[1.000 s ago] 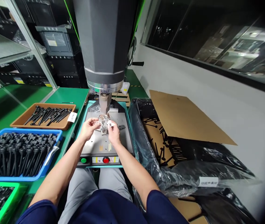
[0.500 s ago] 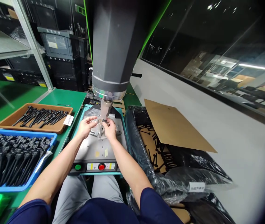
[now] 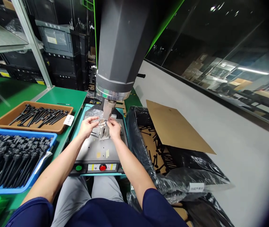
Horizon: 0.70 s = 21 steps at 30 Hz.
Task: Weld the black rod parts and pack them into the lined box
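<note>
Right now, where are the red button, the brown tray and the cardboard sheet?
Red button [image 3: 102, 167]: head view, on its cap.
Brown tray [image 3: 25, 128]: head view, on its near rim.
Cardboard sheet [image 3: 180, 127]: head view, mid-face.

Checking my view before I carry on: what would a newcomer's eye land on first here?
The big dark grey machine head, hanging from the top centre over both hands. Next, the blue tray packed with black parts at lower left, and the tan cardboard sheet on the right.
</note>
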{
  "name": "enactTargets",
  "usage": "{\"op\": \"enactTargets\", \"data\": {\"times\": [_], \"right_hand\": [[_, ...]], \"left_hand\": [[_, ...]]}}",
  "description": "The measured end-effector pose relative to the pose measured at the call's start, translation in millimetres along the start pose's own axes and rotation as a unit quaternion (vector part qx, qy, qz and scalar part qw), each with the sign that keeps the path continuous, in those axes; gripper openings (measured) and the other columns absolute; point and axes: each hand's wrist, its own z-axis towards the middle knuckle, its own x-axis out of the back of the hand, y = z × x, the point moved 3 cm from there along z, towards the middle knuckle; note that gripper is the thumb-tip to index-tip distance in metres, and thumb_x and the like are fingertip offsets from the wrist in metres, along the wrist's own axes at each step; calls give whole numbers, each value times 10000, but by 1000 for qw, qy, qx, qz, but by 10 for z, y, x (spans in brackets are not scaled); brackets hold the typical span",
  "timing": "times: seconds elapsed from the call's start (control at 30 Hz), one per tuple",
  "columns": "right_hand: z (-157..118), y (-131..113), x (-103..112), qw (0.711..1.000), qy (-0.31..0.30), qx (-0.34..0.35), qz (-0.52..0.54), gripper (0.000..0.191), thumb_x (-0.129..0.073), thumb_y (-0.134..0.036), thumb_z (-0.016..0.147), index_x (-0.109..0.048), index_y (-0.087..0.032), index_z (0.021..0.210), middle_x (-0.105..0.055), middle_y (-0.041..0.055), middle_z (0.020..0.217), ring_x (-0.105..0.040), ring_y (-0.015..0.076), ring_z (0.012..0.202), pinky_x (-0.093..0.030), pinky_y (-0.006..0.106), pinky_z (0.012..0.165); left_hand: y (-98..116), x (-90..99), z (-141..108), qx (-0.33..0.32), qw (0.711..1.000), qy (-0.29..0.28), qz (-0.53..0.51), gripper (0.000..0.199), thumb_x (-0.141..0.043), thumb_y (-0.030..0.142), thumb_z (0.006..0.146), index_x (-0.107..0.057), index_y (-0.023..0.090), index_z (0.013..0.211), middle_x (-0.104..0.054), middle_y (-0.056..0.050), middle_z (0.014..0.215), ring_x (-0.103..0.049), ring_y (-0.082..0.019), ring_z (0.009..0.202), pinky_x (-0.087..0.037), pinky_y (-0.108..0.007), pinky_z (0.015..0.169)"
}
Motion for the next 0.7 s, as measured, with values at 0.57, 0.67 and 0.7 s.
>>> {"op": "enactTargets", "data": {"times": [0.57, 0.67, 0.7], "right_hand": [[-121, -113, -104, 994, 57, 52, -80, 91, -662, -283, 758, -625, -215, 710, -683, 54, 936, -602, 203, 1005, -453, 341, 951], [-168, -86, -88, 997, 56, 24, -47, 101, -652, -295, 758, -649, -199, 788, -647, 90, 1084, -575, 204, 1078, -456, 335, 952], [-191, -64, -74, 998, 55, 13, -30, 135, -644, -309, 760, -657, -193, 828, -629, 103, 1139, -563, 208, 1112, -462, 333, 946]], "left_hand": [[28, -47, -15, 4, 1000, 13, 4, 600, -887, 411, 488, -707, 107, 973, -708, -119, 983, -627, -153, 682, -507, -303, 633], [19, -46, -21, 5, 1000, 7, 12, 596, -882, 405, 500, -702, 104, 983, -708, -115, 956, -625, -148, 679, -497, -293, 630], [19, -48, -26, 4, 1000, 5, 15, 596, -878, 404, 504, -700, 105, 988, -707, -115, 961, -625, -147, 678, -493, -289, 625]]}}
